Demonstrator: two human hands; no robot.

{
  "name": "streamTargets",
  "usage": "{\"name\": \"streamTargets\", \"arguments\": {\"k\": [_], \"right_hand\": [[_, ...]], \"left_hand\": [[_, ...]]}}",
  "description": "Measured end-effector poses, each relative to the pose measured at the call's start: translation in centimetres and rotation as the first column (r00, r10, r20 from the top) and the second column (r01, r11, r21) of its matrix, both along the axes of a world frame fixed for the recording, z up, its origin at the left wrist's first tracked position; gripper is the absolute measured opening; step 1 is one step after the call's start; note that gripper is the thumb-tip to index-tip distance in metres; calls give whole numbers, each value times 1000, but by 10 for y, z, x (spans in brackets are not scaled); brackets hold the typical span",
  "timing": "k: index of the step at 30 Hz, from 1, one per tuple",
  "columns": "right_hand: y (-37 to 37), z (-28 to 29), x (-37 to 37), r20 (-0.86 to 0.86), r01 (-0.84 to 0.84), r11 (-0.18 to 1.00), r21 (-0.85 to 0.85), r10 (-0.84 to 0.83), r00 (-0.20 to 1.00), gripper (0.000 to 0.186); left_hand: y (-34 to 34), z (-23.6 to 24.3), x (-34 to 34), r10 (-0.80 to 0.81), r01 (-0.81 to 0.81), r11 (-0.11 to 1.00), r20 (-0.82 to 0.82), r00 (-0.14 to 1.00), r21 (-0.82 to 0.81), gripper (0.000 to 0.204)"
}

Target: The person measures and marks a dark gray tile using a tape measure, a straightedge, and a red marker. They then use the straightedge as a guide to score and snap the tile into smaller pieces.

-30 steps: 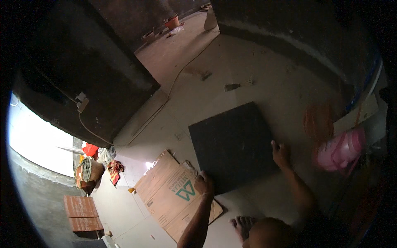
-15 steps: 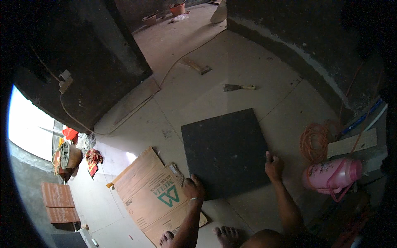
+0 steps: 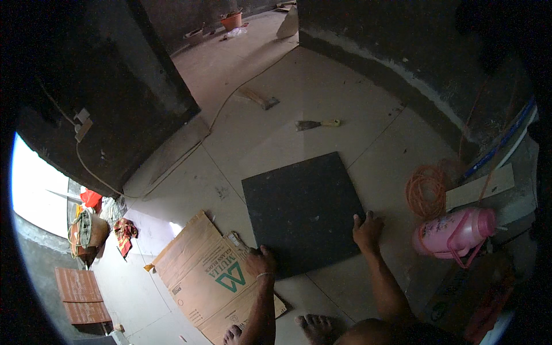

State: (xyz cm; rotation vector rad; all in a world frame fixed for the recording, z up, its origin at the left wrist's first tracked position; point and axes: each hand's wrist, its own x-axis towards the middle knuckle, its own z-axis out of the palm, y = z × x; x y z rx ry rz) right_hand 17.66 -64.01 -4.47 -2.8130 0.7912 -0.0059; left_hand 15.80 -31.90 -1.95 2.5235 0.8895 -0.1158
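A dark, square, slab-like tile (image 3: pixel 302 213) lies in front of me, over the pale floor; I cannot tell if it touches the floor everywhere. My left hand (image 3: pixel 262 263) is closed on its near left corner, with a thin band round the wrist. At the tile's right edge, my right hand (image 3: pixel 368 231) grips the side, thumb and a finger showing at the rim. The fingertips under the tile are hidden. Beneath my left forearm is a flattened cardboard box (image 3: pixel 201 276) with green print, next to the tile.
Beyond the tile lie a putty knife (image 3: pixel 317 124) and a wooden-handled tool (image 3: pixel 259 99). To the right are a coiled orange hose (image 3: pixel 425 191), a pale strip (image 3: pixel 480 187) and a pink flask (image 3: pixel 457 233). A cable (image 3: pixel 221 112) runs along the floor; a bucket (image 3: pixel 95 229) stands left.
The whole view has shifted slightly, floor things sliding left in it. Both hands stay at the tile's edges; the fingers of my right hand have moved a little along its rim.
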Motion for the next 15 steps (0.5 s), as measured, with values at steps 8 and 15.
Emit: {"name": "streamTargets", "arguments": {"k": [8, 15], "right_hand": [[1, 15, -4, -9, -26, 997, 69, 26, 1000, 61], [3, 40, -26, -202, 145, 965, 221, -100, 974, 76]], "left_hand": [[3, -8, -1, -186, 188, 979, -25, 982, 75, 34], [24, -7, -9, -231, 230, 973, -201, 952, -26, 42]]}}
